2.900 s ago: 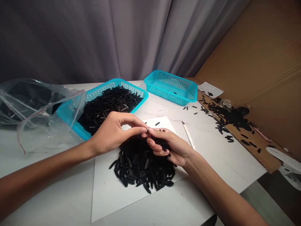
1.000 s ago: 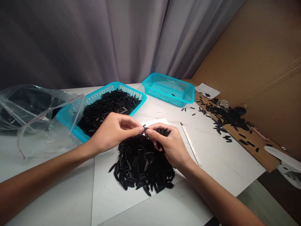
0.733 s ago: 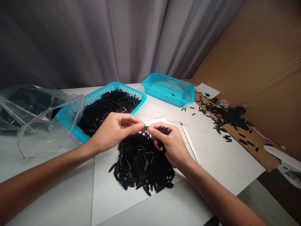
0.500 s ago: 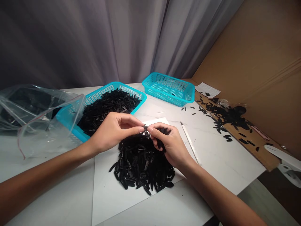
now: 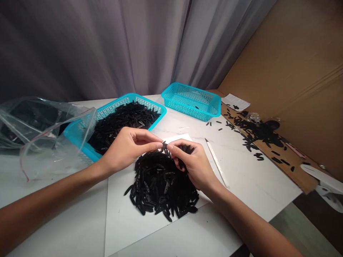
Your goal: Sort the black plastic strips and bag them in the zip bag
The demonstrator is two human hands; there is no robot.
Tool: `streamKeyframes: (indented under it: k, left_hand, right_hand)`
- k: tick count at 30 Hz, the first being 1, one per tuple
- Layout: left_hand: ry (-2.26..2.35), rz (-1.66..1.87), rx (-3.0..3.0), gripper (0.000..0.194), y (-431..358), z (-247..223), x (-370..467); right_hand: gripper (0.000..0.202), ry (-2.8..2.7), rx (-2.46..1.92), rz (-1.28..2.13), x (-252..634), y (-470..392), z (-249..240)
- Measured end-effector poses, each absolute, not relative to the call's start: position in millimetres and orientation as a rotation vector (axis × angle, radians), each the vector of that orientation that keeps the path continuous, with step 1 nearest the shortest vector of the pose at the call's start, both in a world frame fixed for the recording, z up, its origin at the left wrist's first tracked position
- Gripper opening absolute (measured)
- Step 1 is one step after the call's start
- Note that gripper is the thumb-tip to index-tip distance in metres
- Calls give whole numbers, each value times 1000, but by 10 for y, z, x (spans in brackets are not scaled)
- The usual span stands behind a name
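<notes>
Grey curtains point(image 5: 150, 46) hang behind a white table point(image 5: 254, 178) beside cardboard point(image 5: 289, 67).

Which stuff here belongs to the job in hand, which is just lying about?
Seems in use:
small black piece, pinched between left hand and right hand
black pile on white sheet
heaped turquoise basket, likely (similar pieces)

Apparently just lying about, untouched:
pencil-like white stick
clear plastic bag
paper slip

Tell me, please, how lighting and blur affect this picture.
Head view: the curtain darkens toward the upper left; the clear bag catches pale glare; the black pile loses detail in places; the left hand and right hand show little motion blur.
</notes>
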State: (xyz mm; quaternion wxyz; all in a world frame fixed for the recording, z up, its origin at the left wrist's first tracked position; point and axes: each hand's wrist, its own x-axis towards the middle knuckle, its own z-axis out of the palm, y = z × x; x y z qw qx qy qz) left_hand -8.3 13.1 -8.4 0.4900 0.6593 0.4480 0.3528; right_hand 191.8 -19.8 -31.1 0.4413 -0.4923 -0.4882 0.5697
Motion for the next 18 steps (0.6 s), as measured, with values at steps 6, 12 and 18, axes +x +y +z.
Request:
streamKeyframes:
  k: [6,12,18]
  left_hand:
    - [1073,871,1580,10,125,-85,-84]
    - [1058,888,1567,9,113,-86,-79]
    - [1052,898,1566,9,114,-84,-74]
  right_hand:
    - [28,-1257,-1230,1391,1922,-203,-290]
    - [27,-1303,-1250,1344,1931,-199,-252]
    - [24,-1354,-1225,1371,1932,-198,-261]
